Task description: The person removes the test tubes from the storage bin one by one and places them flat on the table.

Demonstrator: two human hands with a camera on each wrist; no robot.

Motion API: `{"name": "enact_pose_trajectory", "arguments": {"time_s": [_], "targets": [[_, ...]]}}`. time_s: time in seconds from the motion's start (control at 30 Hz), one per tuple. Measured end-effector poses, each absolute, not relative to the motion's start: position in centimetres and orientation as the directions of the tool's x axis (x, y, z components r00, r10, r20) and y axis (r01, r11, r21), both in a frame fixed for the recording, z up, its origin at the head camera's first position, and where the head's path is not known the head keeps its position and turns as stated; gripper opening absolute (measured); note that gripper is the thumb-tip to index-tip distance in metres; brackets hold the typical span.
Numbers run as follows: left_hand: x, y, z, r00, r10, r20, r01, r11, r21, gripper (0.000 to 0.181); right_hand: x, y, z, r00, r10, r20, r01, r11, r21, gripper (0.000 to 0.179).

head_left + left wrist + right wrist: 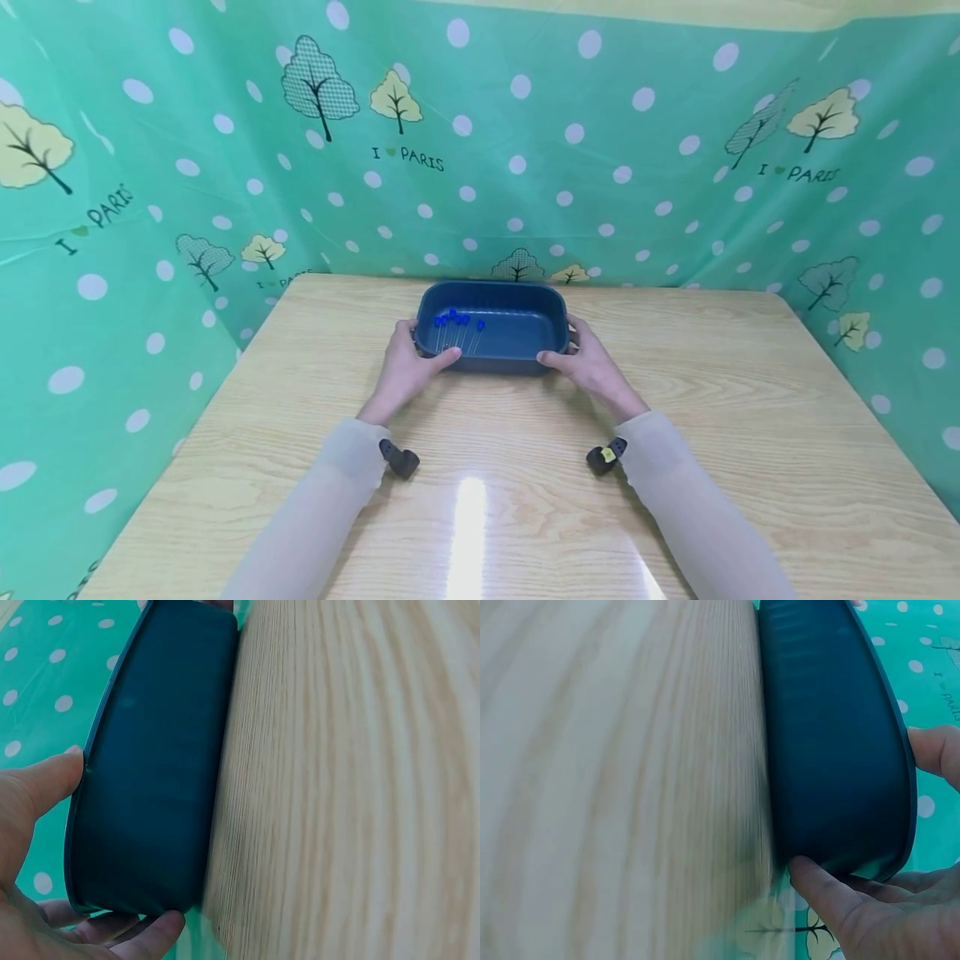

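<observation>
A dark blue rectangular plastic bin [498, 365] with rounded corners is between both hands at the far side of the table. My left hand [405, 362] grips its left end, thumb over the front rim and fingers round the side. At the opposite end my right hand [592, 362] holds it the same way, as the right wrist view also shows with the bin wall [840, 750] beside the fingers. Inside, toward the left, lie several thin, pale sticks with bright blue heads [459, 320]; their lower ends are partly hidden by the front rim.
The light wood-grain table [720, 392] extends around the bin, with a bright light reflection near the front. A green dotted cloth [525, 192] printed with trees hangs behind and along both sides. Each sleeve cuff carries a small black wrist camera [400, 459].
</observation>
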State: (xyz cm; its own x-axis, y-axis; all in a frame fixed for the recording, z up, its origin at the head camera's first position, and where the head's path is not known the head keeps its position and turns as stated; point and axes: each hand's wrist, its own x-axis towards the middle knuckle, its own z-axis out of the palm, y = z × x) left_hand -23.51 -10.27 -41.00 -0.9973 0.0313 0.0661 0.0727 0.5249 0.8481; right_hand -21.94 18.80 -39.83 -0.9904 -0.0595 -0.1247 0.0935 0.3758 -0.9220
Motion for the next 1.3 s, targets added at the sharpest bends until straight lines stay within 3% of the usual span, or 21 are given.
{"name": "enact_pose_trajectory", "arguments": {"time_s": [1.3], "targets": [[-23.4, -8.5, -41.4, -0.995, 0.033, 0.090, 0.093, 0.519, 0.850, 0.092, -21.4, 20.7, -40.1, -0.990, -0.044, -0.135, 0.105, 0.413, -0.905, 0.095]]}}
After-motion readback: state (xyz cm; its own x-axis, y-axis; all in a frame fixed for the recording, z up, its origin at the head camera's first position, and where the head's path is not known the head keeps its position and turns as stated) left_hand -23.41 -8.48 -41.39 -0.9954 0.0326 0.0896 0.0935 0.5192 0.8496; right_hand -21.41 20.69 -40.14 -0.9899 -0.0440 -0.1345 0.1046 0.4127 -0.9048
